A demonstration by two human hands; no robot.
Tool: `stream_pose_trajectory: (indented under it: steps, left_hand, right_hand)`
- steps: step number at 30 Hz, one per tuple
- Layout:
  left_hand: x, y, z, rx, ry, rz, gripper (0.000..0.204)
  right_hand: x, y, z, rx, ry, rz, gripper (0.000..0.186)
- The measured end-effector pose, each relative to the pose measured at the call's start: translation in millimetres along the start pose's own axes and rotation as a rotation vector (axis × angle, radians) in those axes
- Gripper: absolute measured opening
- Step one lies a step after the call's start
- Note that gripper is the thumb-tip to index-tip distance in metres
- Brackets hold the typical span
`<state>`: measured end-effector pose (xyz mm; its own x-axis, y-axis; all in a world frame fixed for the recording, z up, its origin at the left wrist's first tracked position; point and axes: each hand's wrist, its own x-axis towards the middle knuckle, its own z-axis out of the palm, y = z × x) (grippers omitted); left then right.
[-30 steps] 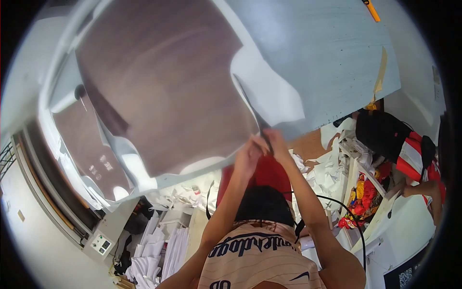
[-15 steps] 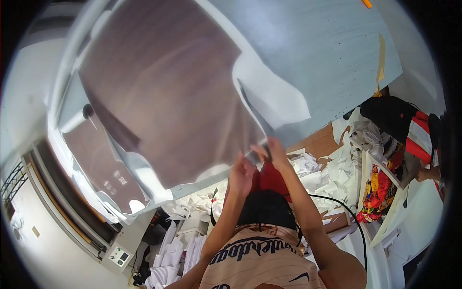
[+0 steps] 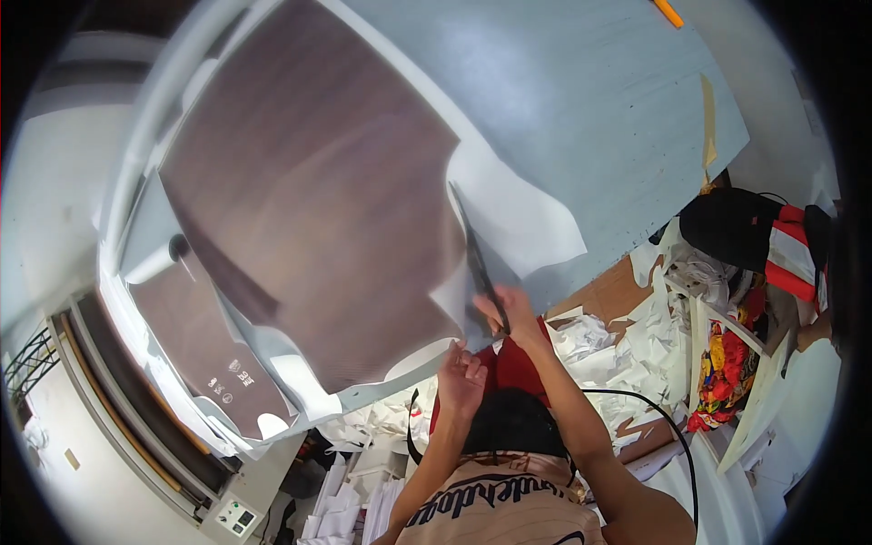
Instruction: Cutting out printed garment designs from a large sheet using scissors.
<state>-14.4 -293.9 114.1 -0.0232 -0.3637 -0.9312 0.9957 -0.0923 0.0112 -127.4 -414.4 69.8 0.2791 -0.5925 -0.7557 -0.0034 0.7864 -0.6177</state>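
Note:
A large sheet of brown-printed paper [image 3: 309, 191] with white margins covers much of the table. My right hand [image 3: 513, 313] is closed around the handles of long dark scissors [image 3: 478, 259]. Their blades point away from me, along the sheet's right edge, beside a wide white strip of margin [image 3: 509, 200]. Close to the table's near edge, my left hand [image 3: 461, 377] pinches the sheet's near right corner, fingers curled. A small flap of the sheet near the scissors is folded up, its white underside showing.
A smaller brown printed piece [image 3: 204, 345] lies at the left beside a white paper roll. White paper scraps [image 3: 581, 363] heap below the blue-grey table [image 3: 627, 136]. An orange-handled tool [image 3: 668, 13] rests at the far right. A roller machine [image 3: 127, 400] stands at left.
My right hand and the scissors have come slightly nearer me, and more of the blades shows. My left hand has moved down, still at the sheet's corner. The whole view has shifted a little.

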Motion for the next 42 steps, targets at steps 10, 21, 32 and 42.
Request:
stream_pose_trajectory:
  steps: [10,21,32,42]
  left_hand:
    - [8.0,23.8,42.1,1.495,-0.084,1.214,0.037]
    - [21.4,71.5,69.7,1.783,-0.179,1.117,0.012]
    - [1.8,87.6,92.2,1.725,-0.248,1.123,0.015]
    - [-5.1,96.4,104.5,1.733,-0.239,1.086,0.018]
  right_hand:
    - [3.3,15.4,15.8,0.005,0.073,-0.025,0.036]
    - [7.2,22.1,56.1,0.158,0.133,-0.109,0.032]
    - [31.8,10.4,91.8,0.272,0.207,-0.239,0.03]
    - [35.2,-25.2,111.4,0.364,0.225,-0.313,0.035]
